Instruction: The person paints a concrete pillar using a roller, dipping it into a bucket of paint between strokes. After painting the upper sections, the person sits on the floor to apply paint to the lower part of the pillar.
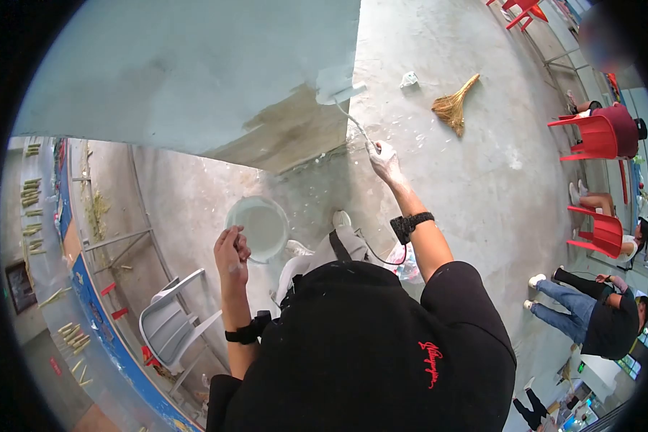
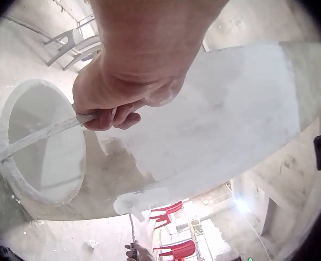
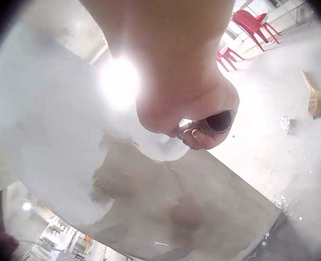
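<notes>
Gripping the roller (image 1: 347,93) in a curled right hand (image 1: 386,163), way nearer than the left hand (image 1: 232,252), curled round the bucket handle (image 2: 47,132); pointing ahead and slightly left from the grip to the panel (image 1: 194,72), just right of the bare patch (image 1: 299,131)

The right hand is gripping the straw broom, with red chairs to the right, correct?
No, the head view shows the right hand gripping a thin-handled tool; the straw broom lies on the floor. The red chairs are as stated.
</notes>
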The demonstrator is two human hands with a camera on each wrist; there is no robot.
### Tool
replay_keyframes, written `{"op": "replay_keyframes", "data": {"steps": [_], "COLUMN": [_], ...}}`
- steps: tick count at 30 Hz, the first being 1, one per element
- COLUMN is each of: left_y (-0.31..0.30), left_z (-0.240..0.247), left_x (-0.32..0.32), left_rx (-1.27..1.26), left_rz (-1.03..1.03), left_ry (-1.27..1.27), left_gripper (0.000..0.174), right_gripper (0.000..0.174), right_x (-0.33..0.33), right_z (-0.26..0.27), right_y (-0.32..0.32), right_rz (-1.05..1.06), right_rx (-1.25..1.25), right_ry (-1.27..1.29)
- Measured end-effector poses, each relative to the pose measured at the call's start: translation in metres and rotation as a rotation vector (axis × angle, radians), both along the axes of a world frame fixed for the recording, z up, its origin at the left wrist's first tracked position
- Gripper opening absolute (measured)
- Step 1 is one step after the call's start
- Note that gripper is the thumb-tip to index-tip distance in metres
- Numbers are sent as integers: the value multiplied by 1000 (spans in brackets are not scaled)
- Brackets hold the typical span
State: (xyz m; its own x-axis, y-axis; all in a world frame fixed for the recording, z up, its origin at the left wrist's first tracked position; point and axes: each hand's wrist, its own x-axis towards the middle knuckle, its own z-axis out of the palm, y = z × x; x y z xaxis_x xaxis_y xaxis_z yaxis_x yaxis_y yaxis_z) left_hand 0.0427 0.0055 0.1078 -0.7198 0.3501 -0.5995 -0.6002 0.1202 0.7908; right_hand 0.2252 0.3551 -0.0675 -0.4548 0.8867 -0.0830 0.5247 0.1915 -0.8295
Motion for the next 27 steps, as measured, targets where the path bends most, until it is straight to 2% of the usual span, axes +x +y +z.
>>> {"op": "replay_keyframes", "data": {"steps": [2, 6, 8, 16, 21, 25, 27], "left_y": [1, 3, 3, 5, 2, -4, -6], "left_z": [-1, 1, 0, 1, 4, 3, 1], "left_x": [0, 1, 1, 2, 3, 3, 4], "left_rx": [6, -15, -27, -16, -15, -2, -16], "left_rz": [6, -3, 2, 0, 37, 55, 71], "left_ry": [-6, -1, -1, 5, 4, 6, 2], "left_gripper": [16, 16, 17, 16, 16, 16, 16], "right_gripper": [43, 44, 41, 33, 33, 32, 33], "right_x": [-3, -10, -8, -12, -26, -44, -54], "right_z": [-14, -32, -26, 84, 96, 68, 67], "right_y": [8, 5, -5, -42, -64, -71, -71], "right_rz": [42, 16, -21, -54, -76, 48, 73], "right_rx": [-182, -115, -21, -48, 5, -156, -534], "right_ry": [-151, -235, -138, 118, 225, 376, 550]}}
